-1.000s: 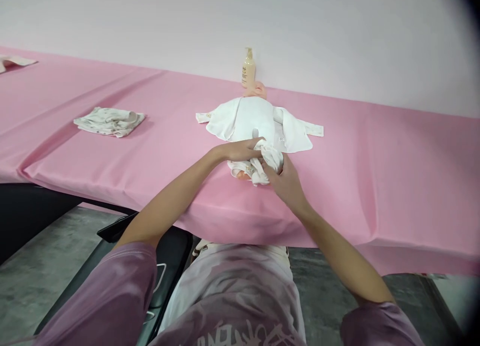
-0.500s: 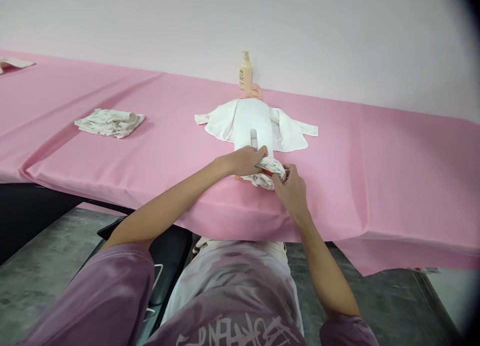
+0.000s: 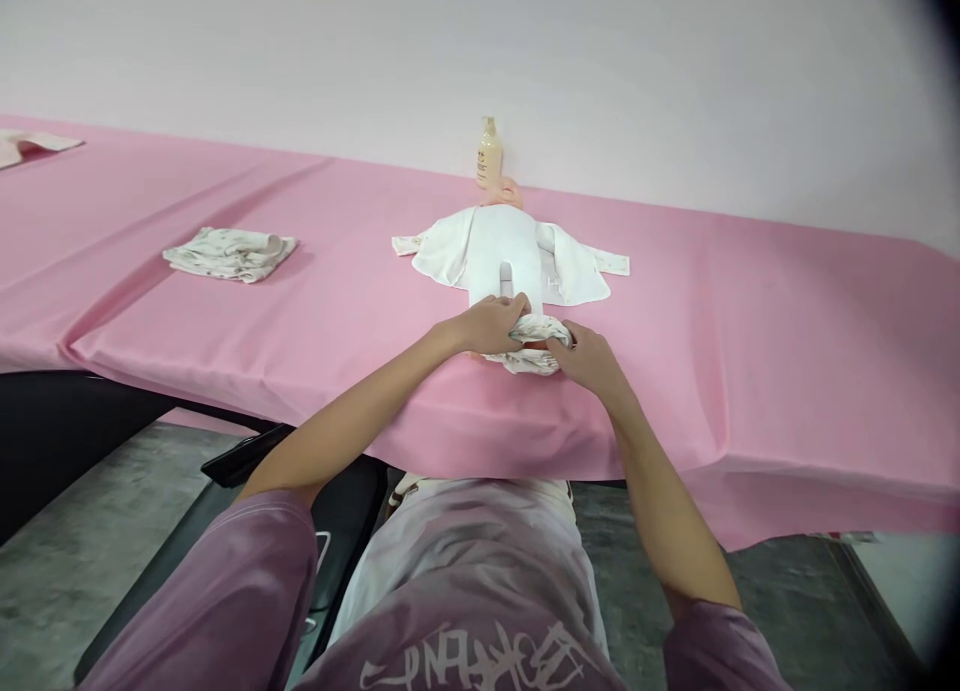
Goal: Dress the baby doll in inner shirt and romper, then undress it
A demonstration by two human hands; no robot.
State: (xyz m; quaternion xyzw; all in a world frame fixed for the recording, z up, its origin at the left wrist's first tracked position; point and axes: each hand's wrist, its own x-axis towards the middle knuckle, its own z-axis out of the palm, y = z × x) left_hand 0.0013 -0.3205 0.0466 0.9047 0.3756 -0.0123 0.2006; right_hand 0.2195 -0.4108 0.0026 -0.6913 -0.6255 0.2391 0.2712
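A doll in white [image 3: 504, 239] lies on its back on the pink cloth, its peach head end partly visible at the far side. Beneath it a white baby jacket [image 3: 442, 251] is spread, sleeves out to both sides. Bunched patterned baby pants [image 3: 536, 361] are gathered at the doll's leg ends. My left hand [image 3: 495, 323] is closed on the upper left edge of the bunched fabric. With fingers and thumb, my right hand [image 3: 585, 353] pinches its right edge. An orange-red patch shows inside the fabric opening; what it is, I cannot make out.
A pump bottle [image 3: 489, 155] stands behind the doll's head, near the wall. Folded patterned cloth [image 3: 231, 255] lies to the left, with a pale pink piece [image 3: 34, 145] at the far left. The table's front edge runs close to my waist; a black padded seat [image 3: 349, 511] is below.
My right hand has turned flatter, its wrist a little higher and further right. The fabric opening looks narrower, showing less orange-red. My left hand keeps its grip; the view has shifted slightly.
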